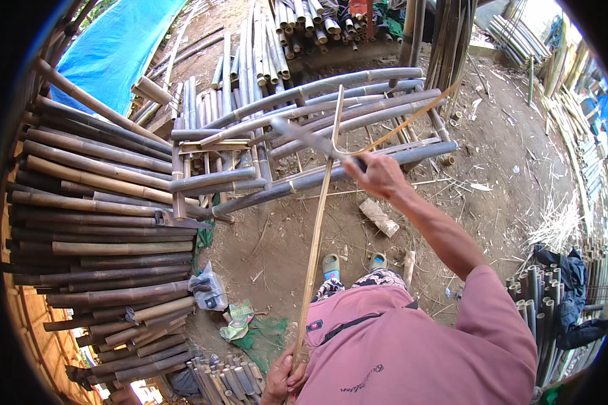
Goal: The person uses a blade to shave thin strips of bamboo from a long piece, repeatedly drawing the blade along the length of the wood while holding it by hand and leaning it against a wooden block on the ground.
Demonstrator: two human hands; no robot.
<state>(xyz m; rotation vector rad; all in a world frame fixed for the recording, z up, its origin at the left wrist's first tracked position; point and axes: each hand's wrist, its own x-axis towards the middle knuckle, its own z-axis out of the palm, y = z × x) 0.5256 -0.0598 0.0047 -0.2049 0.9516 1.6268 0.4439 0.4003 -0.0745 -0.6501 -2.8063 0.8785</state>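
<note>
On the far left, dark bamboo poles (94, 223) lie stacked in a pile, with a blue tarp (111, 50) above them. Down near the lower edge, your left hand (282, 379) is clenched around the bottom end of a long thin bamboo strip (315, 236), which rises almost upright from there. Just beyond it a bamboo frame (284, 145) of grey poles lies on the dirt ground (507, 155), and the strip's top crosses in front of it. Your sandalled feet (352, 263) show below the frame. To the right, your right hand (380, 174) is closed on the handle of a long blade (311, 140), whose edge meets the strip where a thin sliver (412, 120) curls away.
</note>
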